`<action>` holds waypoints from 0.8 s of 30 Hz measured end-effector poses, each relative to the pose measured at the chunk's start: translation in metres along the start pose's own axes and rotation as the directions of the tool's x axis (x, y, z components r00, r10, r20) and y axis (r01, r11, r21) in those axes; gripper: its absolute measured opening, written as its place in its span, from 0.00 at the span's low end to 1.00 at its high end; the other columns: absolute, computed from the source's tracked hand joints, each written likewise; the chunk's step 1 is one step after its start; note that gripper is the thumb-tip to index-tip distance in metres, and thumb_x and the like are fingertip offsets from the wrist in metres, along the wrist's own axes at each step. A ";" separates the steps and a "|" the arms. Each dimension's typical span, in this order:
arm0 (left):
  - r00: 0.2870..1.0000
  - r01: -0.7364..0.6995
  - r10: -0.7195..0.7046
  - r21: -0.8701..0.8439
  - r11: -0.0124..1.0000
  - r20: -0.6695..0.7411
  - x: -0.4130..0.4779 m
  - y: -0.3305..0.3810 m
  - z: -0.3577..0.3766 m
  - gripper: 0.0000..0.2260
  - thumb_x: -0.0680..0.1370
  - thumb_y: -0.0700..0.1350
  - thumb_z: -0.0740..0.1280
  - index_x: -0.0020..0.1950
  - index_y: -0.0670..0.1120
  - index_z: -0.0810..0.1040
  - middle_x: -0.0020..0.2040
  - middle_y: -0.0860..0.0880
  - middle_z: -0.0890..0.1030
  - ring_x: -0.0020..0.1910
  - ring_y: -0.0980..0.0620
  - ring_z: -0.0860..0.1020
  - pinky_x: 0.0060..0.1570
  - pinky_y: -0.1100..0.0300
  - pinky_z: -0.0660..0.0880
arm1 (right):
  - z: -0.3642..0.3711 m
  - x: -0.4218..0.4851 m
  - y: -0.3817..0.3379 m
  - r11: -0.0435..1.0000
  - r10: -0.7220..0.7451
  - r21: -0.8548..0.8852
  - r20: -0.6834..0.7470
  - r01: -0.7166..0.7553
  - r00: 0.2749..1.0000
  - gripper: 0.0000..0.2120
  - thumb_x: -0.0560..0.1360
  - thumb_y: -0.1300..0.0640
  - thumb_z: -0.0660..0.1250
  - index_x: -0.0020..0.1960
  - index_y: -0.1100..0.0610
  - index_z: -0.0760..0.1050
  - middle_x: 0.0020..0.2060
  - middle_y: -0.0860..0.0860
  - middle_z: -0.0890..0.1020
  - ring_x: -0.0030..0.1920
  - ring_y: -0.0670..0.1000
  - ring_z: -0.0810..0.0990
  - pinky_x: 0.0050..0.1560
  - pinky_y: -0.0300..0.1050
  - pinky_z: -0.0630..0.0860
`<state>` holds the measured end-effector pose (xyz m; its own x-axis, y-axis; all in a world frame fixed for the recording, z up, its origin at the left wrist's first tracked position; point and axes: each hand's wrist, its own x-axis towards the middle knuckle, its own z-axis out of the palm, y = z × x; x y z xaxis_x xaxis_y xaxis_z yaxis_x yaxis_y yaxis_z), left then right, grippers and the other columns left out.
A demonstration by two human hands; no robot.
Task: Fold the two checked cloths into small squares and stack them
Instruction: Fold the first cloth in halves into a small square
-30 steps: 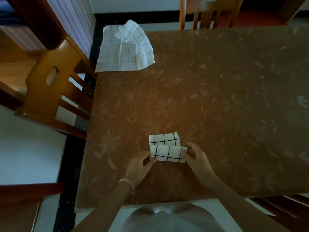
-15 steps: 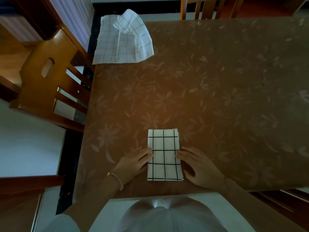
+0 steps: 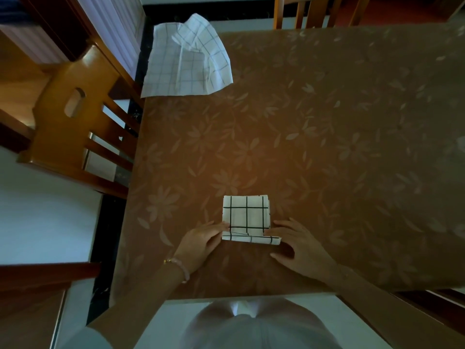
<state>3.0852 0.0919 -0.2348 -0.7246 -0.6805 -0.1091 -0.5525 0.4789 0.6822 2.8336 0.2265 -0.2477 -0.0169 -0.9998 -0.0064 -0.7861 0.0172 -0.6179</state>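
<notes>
At the near edge of the brown flowered worktop (image 3: 327, 147), a left hand (image 3: 201, 244) and right hand (image 3: 299, 248) each pinch an end of a folded checked cloth (image 3: 246, 215), white with bold black lines. Half a second earlier it lay flat as a long rectangle between open hands; now its near edge is lifted and turned over. The fold hides each grip's underside. At the far-left corner a second checked cloth (image 3: 186, 64), fainter-lined, lies rumpled, overhanging the edge.
</notes>
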 end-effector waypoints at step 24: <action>0.846 0.462 -0.510 -0.262 0.847 -0.154 0.034 0.043 0.006 0.06 0.76 0.48 0.65 0.51 0.51 0.70 0.41 0.57 0.78 0.41 0.58 0.78 0.45 0.55 0.78 | 0.008 0.048 -0.043 0.844 0.536 0.168 -0.282 -0.509 0.796 0.12 0.74 0.52 0.68 0.56 0.52 0.78 0.33 0.43 0.76 0.41 0.47 0.73 0.49 0.44 0.63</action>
<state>3.0342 0.0924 -0.2140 -0.2681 -0.9057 -0.3284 -0.6952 -0.0541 0.7168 2.8719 0.1780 -0.2277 -0.6091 -0.7848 -0.1142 -0.5513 0.5226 -0.6504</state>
